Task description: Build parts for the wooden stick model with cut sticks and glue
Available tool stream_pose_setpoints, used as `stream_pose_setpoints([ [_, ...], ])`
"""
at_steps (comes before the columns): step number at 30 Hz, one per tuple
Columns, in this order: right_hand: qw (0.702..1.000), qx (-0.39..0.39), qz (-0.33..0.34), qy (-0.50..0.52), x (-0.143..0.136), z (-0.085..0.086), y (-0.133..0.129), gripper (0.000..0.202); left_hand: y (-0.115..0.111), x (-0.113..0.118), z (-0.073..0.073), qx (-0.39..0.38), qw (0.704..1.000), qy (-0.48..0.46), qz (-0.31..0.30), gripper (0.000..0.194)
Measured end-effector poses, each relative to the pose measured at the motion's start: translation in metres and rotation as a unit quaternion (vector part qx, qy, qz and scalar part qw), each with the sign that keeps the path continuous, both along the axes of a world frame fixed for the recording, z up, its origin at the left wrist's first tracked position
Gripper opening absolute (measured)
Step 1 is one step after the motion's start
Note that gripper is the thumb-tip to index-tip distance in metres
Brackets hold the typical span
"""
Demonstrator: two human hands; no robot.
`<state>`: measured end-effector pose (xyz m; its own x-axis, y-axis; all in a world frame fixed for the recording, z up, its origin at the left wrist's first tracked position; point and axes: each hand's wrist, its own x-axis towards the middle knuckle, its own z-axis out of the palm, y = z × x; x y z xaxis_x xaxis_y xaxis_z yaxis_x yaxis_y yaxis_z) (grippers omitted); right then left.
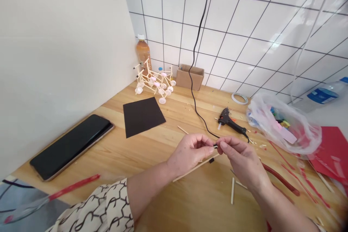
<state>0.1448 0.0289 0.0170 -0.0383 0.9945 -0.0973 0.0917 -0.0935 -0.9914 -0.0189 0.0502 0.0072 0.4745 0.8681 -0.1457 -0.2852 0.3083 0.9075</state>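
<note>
Fingertips meet over the middle of the table, where my left hand (pixel 191 154) and my right hand (pixel 246 163) both pinch a tiny black piece (pixel 215 146). A pale bit, perhaps a stick end, shows beside it; the fingers hide most of both. Below my left hand lies a long thin wooden stick (pixel 187 172), with another small black piece (pixel 211 160) near its far end. A short wooden stick (pixel 232 191) rests below my right hand. Partly under my right forearm is a tool with a reddish-brown curved handle (pixel 282 180).
Small stick-built bicycle models (pixel 156 81) stand at the back before a drink bottle (pixel 143 51). Around the table are a cardboard box (pixel 190 79), black paper (pixel 143 117), phone (pixel 72 145), glue gun (pixel 231 121), tape roll (pixel 239 98), plastic bag (pixel 307 137) and red sheet (pixel 330 145).
</note>
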Motion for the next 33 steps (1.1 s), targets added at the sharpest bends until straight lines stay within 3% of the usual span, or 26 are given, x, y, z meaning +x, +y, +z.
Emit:
stream_pose_setpoints([
  [6, 0.997, -0.043, 0.055, -0.039, 0.009, 0.009, 0.002, 0.019, -0.001, 0.0, 0.005, 0.001, 0.999, 0.029, -0.03, 0.018],
  [13, 0.993, -0.039, 0.087, -0.076, 0.014, 0.01, 0.001, 0.014, -0.002, 0.0, 0.003, 0.003, 0.997, 0.057, -0.045, 0.015],
  [33, 0.998, 0.012, -0.053, 0.034, -0.004, -0.013, -0.013, 0.015, -0.003, 0.001, 0.004, 0.028, 0.999, 0.038, -0.011, 0.015],
])
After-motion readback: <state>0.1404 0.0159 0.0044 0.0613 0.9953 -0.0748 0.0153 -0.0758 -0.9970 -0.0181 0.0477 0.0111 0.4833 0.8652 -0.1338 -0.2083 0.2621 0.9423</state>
